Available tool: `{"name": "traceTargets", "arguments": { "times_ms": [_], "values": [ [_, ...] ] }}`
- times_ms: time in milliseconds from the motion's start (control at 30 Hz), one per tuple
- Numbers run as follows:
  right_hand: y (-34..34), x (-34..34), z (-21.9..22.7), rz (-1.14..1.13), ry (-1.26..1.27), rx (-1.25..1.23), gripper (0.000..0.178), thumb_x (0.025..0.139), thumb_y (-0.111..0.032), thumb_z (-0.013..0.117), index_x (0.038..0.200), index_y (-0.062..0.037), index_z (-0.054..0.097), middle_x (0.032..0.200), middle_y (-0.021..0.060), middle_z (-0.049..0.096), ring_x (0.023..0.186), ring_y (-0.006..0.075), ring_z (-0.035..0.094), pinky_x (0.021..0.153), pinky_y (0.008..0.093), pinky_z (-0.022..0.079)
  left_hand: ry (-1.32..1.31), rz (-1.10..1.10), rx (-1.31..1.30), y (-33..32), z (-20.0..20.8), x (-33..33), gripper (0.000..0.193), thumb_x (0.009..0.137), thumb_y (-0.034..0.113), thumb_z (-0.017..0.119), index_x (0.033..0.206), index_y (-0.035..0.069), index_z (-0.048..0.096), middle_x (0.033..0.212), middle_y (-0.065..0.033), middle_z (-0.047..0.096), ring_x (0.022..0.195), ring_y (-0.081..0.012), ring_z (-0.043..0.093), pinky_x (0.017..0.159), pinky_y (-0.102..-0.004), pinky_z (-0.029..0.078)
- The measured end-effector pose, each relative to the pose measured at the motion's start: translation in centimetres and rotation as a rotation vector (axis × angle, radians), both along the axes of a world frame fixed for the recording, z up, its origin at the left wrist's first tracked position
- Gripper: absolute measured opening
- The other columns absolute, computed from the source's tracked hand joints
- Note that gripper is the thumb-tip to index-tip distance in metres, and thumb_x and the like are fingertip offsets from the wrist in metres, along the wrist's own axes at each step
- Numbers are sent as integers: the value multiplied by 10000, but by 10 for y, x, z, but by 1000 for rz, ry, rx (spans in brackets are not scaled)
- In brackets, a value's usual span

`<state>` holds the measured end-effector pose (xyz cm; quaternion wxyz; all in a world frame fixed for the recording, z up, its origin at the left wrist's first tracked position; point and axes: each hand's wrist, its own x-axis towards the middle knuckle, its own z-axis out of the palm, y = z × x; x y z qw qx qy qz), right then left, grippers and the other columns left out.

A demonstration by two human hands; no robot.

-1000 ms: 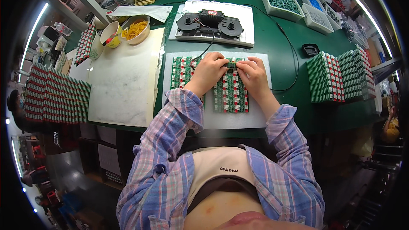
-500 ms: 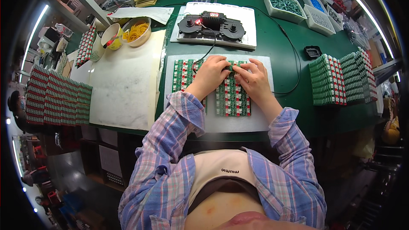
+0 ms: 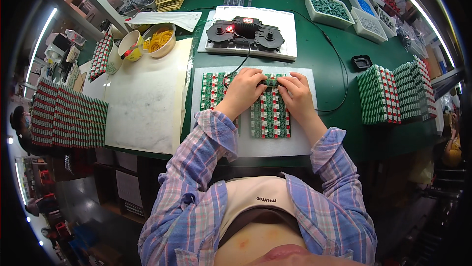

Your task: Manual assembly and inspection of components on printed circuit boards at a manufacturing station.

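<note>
At the centre of the frame, a left hand (image 3: 244, 88) and a right hand (image 3: 297, 96) pinch opposite ends of a small green circuit-board strip (image 3: 270, 82) between their fingers; it is over green, white and red circuit-board rows (image 3: 270, 118) on a white rectangular sheet (image 3: 302, 143); at upper centre, a black plastic two-disc device (image 3: 248, 29) glows red.
</note>
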<state>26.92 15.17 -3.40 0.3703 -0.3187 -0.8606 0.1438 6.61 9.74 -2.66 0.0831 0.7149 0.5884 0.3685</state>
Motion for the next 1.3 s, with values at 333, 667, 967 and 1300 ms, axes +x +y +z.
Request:
{"name": "traceTargets", "arguments": {
  "times_ms": [333,667,967,1300],
  "values": [
    [0,-1,0,10,12,3,226,870,-41,707,1092,-63,746,1138,52,734,1236,313,550,1060,396,471,17,10,-1,0,0,0,205,840,112,740,1030,34,748,1203,-105,688,1127,-290,615,985,-365,509],
    [-1,-2,1,9,18,19,214,867,-49,709,1076,-73,749,1117,44,736,1229,310,556,1046,395,478,146,68,79,-1,-5,0,198,825,153,765,1010,85,773,1003,-63,645,986,-252,560,900,-341,486],
    [-3,-4,5,-30,-127,210,222,858,-41,722,1075,-81,751,1112,42,737,1230,314,555,1025,375,490,152,71,144,1,-7,-1,188,821,161,766,999,101,778,919,-43,624,938,-241,546,871,-334,477],
    [4,-3,-2,11,32,-66,246,860,-40,702,1093,-106,743,1108,16,735,1211,313,569,1019,370,478,270,64,138,-3,10,5,193,838,154,746,1021,102,780,922,-41,634,885,-230,558,840,-337,488]
  ]
}}
